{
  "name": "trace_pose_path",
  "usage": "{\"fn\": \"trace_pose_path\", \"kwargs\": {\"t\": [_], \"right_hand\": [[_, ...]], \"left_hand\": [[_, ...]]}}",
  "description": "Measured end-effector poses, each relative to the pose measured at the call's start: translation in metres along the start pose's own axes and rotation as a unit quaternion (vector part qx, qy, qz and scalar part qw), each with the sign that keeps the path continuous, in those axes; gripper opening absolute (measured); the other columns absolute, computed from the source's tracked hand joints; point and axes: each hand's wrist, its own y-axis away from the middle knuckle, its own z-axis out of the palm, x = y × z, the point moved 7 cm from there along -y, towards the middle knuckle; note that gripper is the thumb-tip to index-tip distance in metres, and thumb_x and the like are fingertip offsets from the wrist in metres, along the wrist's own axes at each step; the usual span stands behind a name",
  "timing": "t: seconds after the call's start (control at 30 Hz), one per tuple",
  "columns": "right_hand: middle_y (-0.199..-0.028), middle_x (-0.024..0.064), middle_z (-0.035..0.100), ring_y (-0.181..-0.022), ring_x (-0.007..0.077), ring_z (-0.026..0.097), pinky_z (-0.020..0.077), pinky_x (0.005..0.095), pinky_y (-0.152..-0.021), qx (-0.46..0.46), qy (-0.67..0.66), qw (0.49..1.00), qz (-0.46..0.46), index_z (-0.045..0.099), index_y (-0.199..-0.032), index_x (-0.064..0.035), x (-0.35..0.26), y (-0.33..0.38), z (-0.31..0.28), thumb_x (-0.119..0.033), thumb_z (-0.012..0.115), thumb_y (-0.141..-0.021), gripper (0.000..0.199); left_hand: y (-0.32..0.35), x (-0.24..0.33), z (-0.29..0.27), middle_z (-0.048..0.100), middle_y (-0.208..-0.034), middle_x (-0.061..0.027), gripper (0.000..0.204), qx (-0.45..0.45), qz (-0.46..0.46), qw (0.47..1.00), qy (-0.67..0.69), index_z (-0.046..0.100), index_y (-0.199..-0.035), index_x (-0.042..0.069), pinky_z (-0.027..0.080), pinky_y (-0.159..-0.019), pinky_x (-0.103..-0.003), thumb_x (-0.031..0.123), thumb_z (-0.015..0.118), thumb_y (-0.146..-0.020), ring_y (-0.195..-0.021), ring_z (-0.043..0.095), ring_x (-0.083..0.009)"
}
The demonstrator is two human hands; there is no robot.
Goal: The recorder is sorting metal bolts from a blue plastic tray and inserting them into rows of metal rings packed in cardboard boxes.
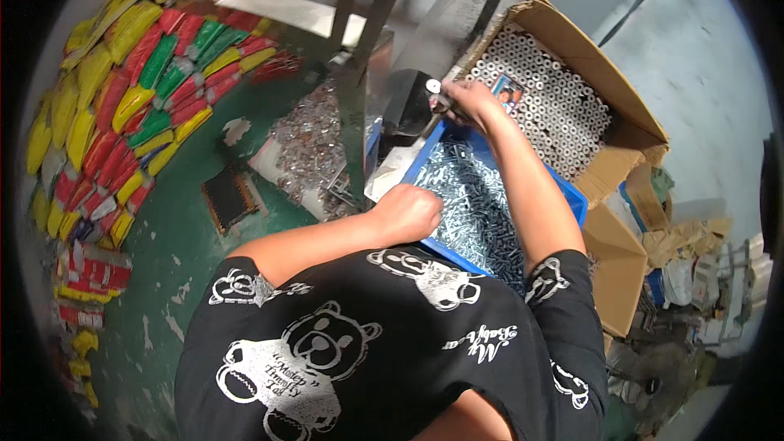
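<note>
My left hand (410,213) is curled closed at the left rim of a blue bin (471,265); whatever lies inside its fingers is hidden. The bin holds many small silvery screws (469,196). Beyond its far edge, my right hand (472,103) has its fingers closed around something small that I cannot make out. Right by those fingertips shows a small white round piece (433,86) with a dark centre, in front of a dark part of the machine (407,102).
An open carton (641,118) of white hollow cylinders stands at the right, a small picture card (508,91) on them. A metal frame (351,57) rises ahead. At its left lies a heap of clear bags (306,143). Red, yellow and green packets (122,106) are piled far left.
</note>
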Motion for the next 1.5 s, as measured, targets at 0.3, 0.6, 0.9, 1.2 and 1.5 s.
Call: {"fn": "trace_pose_path", "kwargs": {"t": [0.3,0.6,0.9,1.2,1.5], "right_hand": [[-0.104,0.0224,0.068,-0.099,0.0367,0.066,0.0511,0.0424,-0.089,0.066,0.326,0.930,-0.157,0.067,-0.108,-0.0029,0.074,0.126,-0.058,-0.022,0.063,-0.086,0.030],[-0.113,0.0193,0.060,-0.109,0.0398,0.056,0.0484,0.0455,-0.093,-0.006,0.560,0.827,-0.054,0.061,-0.108,-0.0026,0.154,0.204,-0.066,-0.020,0.075,-0.077,0.039],[-0.090,0.0235,0.066,-0.087,0.0386,0.065,0.0505,0.0455,-0.078,-0.033,0.461,0.879,-0.118,0.067,-0.087,0.0003,0.178,0.180,-0.082,-0.007,0.063,-0.078,0.012],[-0.089,0.0225,0.068,-0.086,0.0401,0.066,0.0515,0.0419,-0.076,0.078,0.359,0.922,-0.121,0.070,-0.097,-0.0040,0.135,0.186,-0.095,-0.016,0.071,-0.083,0.019],[-0.080,0.0081,0.071,-0.055,0.0121,0.057,0.0414,0.0263,-0.047,0.232,-0.023,0.970,0.065,0.070,-0.108,0.0000,0.196,0.181,-0.135,-0.016,0.068,-0.089,0.025]], "left_hand": [[0.010,-0.008,0.000,0.066,-0.072,-0.0177,0.016,0.051,-0.043,0.998,-0.009,0.067,-0.073,0.005,0.053,-0.067,-0.050,0.017,0.057,-0.077,-0.071,0.065,-0.0384],[-0.002,0.001,0.001,0.066,-0.078,-0.0167,0.018,-0.003,-0.060,0.995,-0.084,0.069,-0.080,0.007,0.052,-0.070,-0.049,0.019,0.056,-0.080,-0.078,0.065,-0.0368],[0.002,0.005,0.001,0.067,-0.080,-0.0163,0.018,0.005,-0.074,0.993,-0.087,0.071,-0.085,0.009,0.052,-0.073,-0.048,0.020,0.057,-0.080,-0.079,0.065,-0.0363],[0.004,0.003,0.000,0.068,-0.083,-0.0158,0.019,-0.005,-0.067,0.994,-0.086,0.072,-0.088,0.008,0.053,-0.072,-0.046,0.018,0.059,-0.079,-0.079,0.066,-0.0348],[0.005,-0.005,0.004,0.065,-0.074,-0.0155,0.013,0.016,-0.022,0.999,-0.046,0.065,-0.076,0.006,0.052,-0.069,-0.049,0.017,0.058,-0.078,-0.073,0.065,-0.0359]]}}
